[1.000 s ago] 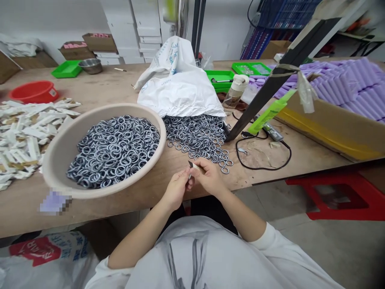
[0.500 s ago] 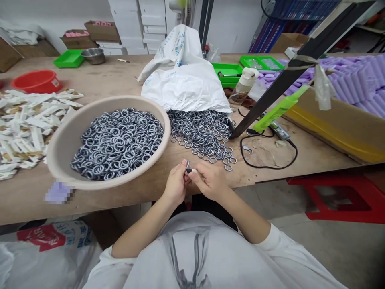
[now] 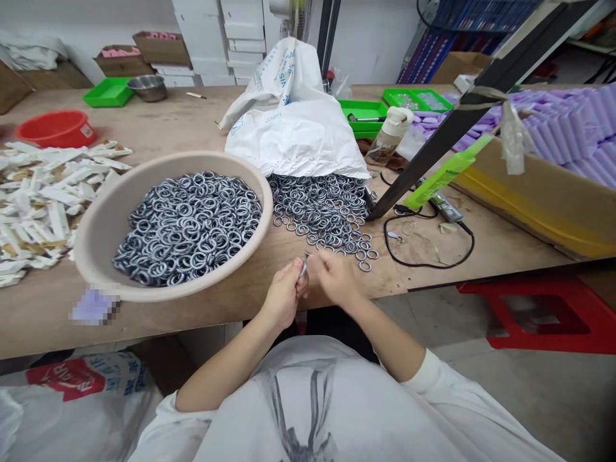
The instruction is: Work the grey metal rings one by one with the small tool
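At the table's front edge, my left hand (image 3: 283,292) is closed on a grey ring (image 3: 303,265), gripped between thumb and fingers with its rim showing. Close beside it on the right is my right hand (image 3: 335,277), its fingers curled in a pinch at the ring's upper end. Whatever sits in that pinch is mostly hidden; only a tiny dark tip shows. Left of my hands stands a wide beige basin (image 3: 96,256) full of similar grey rings (image 3: 192,224). More loose rings (image 3: 332,218) spill from a white sack (image 3: 298,138) just beyond my hands.
A slanted dark metal post (image 3: 433,141) with a lime-green strip rises at the right. A black cable (image 3: 428,265) loops below it. White strips (image 3: 52,192) are heaped at the left. Purple pieces fill a cardboard box (image 3: 539,205). A red stool (image 3: 534,317) stands under the table.
My right hand has risen slightly, its fingers now curled at the ring's upper end. The small dark piece seen between my hands earlier is now mostly out of sight.
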Tool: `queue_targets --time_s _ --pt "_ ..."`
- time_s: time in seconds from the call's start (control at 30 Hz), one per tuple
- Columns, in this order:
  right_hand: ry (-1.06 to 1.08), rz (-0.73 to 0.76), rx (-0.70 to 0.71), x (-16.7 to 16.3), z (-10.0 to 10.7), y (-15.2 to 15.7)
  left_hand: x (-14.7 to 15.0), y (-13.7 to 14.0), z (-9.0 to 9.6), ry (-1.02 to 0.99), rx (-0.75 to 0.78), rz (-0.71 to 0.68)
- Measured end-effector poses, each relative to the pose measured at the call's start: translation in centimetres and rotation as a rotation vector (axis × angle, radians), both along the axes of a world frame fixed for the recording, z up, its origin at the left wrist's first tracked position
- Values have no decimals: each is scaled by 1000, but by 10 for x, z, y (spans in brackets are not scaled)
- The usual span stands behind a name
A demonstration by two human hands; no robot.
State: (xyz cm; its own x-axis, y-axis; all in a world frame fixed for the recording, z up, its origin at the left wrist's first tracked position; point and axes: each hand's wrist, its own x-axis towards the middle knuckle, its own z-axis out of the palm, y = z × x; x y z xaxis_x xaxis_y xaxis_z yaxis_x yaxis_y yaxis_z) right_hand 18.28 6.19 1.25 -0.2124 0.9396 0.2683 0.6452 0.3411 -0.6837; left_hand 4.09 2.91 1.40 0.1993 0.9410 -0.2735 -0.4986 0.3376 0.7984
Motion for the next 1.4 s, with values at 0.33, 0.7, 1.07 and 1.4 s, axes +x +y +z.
queue_targets --time_s 0.33,0.7,1.07,1.4 --pt "-683 -76 -54 -27 2 79 -32 18 -22 154 20 52" --pt "161 117 -106 -3 -7 42 -28 35 -19 -20 -123 -22" --pt "383 156 140 5 -7 7 -6 35 -6 -58 -9 12" --pt "162 0 170 22 -28 10 -11 33 0 -41 -18 8"
